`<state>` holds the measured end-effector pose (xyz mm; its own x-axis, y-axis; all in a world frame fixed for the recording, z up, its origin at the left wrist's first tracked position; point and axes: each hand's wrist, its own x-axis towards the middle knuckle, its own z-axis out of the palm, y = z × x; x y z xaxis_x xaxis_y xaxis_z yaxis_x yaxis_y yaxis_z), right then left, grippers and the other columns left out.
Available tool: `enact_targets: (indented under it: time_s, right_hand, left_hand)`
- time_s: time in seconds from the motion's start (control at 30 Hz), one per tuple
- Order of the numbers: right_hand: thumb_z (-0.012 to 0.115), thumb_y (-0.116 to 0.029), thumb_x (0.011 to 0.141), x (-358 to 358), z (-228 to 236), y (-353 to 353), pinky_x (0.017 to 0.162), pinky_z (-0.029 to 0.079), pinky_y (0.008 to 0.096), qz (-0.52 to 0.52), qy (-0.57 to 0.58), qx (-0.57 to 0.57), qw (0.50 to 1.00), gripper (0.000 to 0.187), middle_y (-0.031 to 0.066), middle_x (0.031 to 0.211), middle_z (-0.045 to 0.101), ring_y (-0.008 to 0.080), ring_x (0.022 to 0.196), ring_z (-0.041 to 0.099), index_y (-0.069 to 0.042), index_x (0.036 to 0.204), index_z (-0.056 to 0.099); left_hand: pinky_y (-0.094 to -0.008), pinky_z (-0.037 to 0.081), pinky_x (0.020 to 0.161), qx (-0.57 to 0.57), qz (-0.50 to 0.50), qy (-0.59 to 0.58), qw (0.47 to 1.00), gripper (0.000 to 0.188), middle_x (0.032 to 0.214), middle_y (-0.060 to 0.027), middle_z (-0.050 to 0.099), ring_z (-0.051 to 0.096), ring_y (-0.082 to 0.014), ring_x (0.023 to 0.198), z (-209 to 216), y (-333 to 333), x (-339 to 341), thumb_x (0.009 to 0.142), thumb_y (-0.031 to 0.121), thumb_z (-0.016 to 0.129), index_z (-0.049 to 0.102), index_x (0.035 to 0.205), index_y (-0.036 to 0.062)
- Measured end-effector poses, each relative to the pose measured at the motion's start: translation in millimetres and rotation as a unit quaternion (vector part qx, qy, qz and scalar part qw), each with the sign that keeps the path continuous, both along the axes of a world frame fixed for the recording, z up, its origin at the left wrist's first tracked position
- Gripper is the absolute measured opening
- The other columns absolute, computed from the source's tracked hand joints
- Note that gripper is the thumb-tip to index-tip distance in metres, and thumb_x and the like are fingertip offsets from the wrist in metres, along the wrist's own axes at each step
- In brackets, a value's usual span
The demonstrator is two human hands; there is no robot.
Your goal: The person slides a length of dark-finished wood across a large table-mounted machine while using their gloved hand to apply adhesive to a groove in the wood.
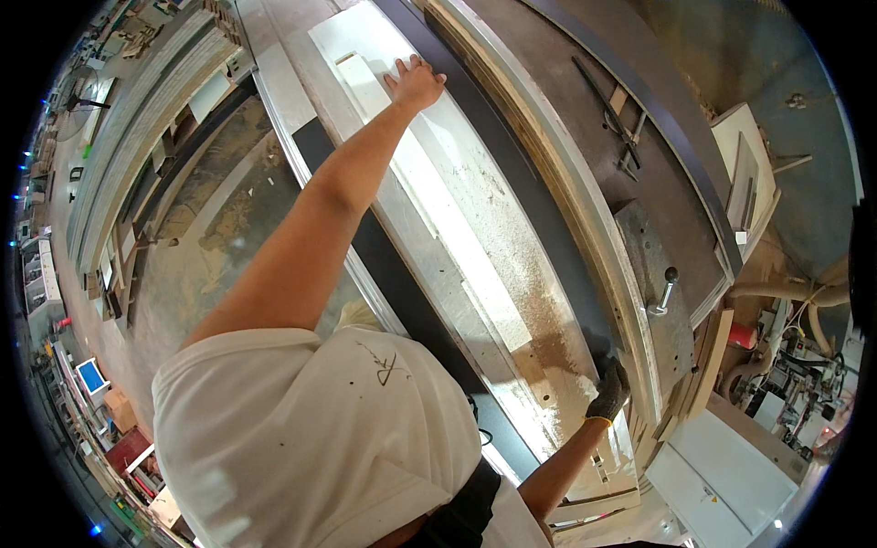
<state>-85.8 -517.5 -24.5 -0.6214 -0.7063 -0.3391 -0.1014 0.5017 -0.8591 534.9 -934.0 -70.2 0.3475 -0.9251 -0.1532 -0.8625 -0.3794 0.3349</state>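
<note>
My left hand (416,84), bare, lies with its fingers spread on a long white board (475,192), beside a long dark panel (525,183). My right hand (609,397), in a dark knitted glove with a yellow cuff, is curled at the near end of the dark panel; its fingers partly blend into that dark surface. A narrow white strip (448,215) rests lengthwise on the machine bed (425,256), left of the dark panel. Sawdust (548,338) is scattered over the near part of the surface.
Stacked wood-edged boards (548,137) run along the panel's right side. A metal plate with a ball-ended lever (665,290) stands farther right. Stacked long panels (146,119) are at the far left, and a white cabinet (722,475) is at the lower right.
</note>
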Motion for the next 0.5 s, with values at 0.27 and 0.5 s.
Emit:
enact_targets:
  time_s: [0.27, 0.5]
  right_hand:
    - [0.073, -0.021, 0.089, 17.9, 3.0, -14.3, 0.059, 0.039, 0.0248, 0.008, -0.001, 0.020, 1.000, 0.033, 0.0026, 0.098, 0.075, 0.0083, 0.068, 0.054, -0.002, 0.117, 0.074]
    - [0.071, -0.019, 0.091, 31.6, 7.1, -19.5, 0.066, 0.043, 0.0251, 0.015, -0.013, 0.000, 1.000, 0.033, 0.0030, 0.106, 0.074, 0.0102, 0.081, 0.062, -0.003, 0.121, 0.072]
  left_hand:
    - [-0.0731, 0.014, 0.117, -0.007, 0.005, -0.010, 1.000, 0.066, 0.167, -0.0131, 0.022, 0.011, -0.0457, 0.153, -5.8, -14.4, 21.6, 0.101, 0.044, 0.050, 0.041, 0.153, 0.0045]
    - [-0.0744, 0.015, 0.116, -0.019, 0.013, 0.014, 1.000, 0.066, 0.166, -0.0123, 0.023, 0.014, -0.0450, 0.153, -6.6, -20.8, 29.2, 0.101, 0.045, 0.051, 0.042, 0.153, 0.0054]
